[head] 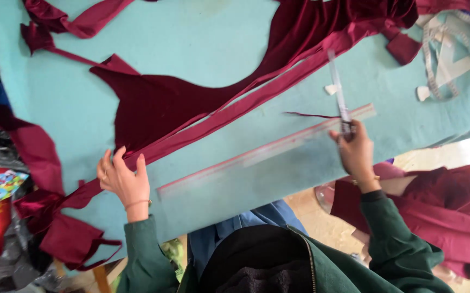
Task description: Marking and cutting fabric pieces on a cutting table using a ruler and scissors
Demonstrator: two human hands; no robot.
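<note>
Pinning maroon strip [235,111], long ruler [262,149] beside (measuring tape [435,59] apart)

Left hand [123,182] flat on long dark red velvet cloth strip [245,106], right hand [356,153] around thin see-through plastic ruler [338,92] over teal table cover [202,38].

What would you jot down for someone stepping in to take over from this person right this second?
Left hand: flat on the maroon fabric strip, pinning it to the teal table cover.
Right hand: gripping a slim clear ruler, blurred, raised over the table.
Long clear ruler lies just below the strip, along it.
Larger maroon fabric piece lies above; tape measure sits far right.
Done: one long strip lies separate. Left: cannot tell from this view.
</note>
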